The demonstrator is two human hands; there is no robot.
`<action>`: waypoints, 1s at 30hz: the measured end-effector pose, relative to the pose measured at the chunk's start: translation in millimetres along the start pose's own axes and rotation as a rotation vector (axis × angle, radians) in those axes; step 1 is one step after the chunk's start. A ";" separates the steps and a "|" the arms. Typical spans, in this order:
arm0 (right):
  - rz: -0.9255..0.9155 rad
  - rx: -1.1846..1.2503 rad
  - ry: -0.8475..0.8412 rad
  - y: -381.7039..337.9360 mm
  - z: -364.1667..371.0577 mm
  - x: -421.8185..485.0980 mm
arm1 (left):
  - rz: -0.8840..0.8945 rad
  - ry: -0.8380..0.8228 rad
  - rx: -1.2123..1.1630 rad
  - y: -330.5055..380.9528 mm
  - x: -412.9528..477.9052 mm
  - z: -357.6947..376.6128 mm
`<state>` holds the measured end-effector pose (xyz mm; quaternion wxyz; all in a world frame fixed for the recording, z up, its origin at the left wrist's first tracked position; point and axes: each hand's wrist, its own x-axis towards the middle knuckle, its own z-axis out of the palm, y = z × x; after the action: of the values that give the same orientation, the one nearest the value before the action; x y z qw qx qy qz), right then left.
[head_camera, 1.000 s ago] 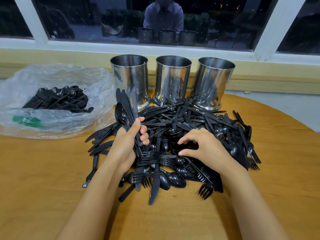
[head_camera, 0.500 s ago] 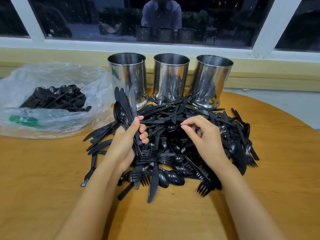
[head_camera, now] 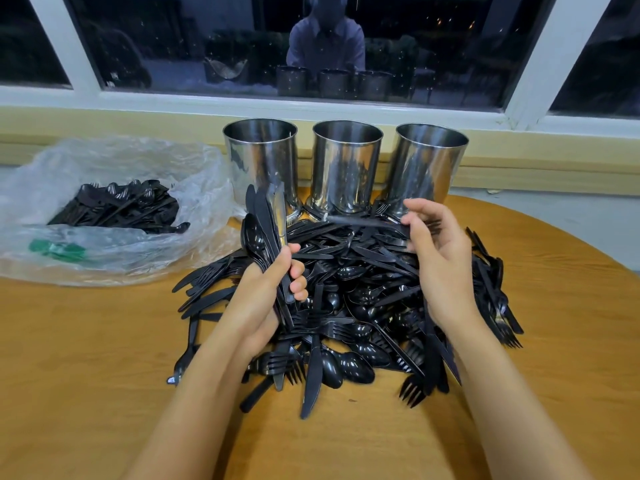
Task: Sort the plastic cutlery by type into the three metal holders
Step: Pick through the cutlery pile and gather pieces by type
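While clutching knife bundle (head_camera: 265,216) upright in left hand (head_camera: 263,296) for batching, pinching blurred piece (head_camera: 363,222), perhaps fork, with right hand (head_camera: 443,258).

The wooden table (head_camera: 86,358) is lit evenly and warmly from above, with only soft shadows cast beside the forearms. The window (head_camera: 207,46) is dark and mirrors the room. Glare is thrown off the metal holders (head_camera: 263,168) and the cutlery bundle (head_camera: 263,230) gripped in the left hand (head_camera: 259,299). The piece (head_camera: 363,221) pinched by the right hand (head_camera: 440,258) is motion-blurred. Straight lines are bowed near the edges.
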<state>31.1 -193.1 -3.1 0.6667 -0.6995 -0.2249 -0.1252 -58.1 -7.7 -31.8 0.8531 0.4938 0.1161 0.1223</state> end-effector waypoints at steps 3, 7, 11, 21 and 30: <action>-0.077 -0.187 -0.069 -12.7 -0.9 7.2 | -0.020 -0.012 -0.015 1.4 -0.8 0.8; -0.048 -0.106 -0.158 -33.4 2.7 18.4 | -0.075 -0.062 0.030 2.7 -3.1 1.6; -0.113 -0.210 -0.309 -37.6 23.4 29.6 | -0.170 -0.118 0.112 1.4 -7.2 6.3; -0.096 -0.293 -0.416 -17.1 70.0 31.0 | -0.203 -0.217 0.211 -2.5 -10.0 9.9; -0.064 -0.166 -0.265 -8.1 64.7 23.0 | -0.172 -0.293 0.143 -1.9 -11.7 12.6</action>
<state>39.1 -125.6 9.7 0.5667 -0.7551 -0.3217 -0.0712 -64.9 -22.7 -26.4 0.8308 0.5542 0.0405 -0.0328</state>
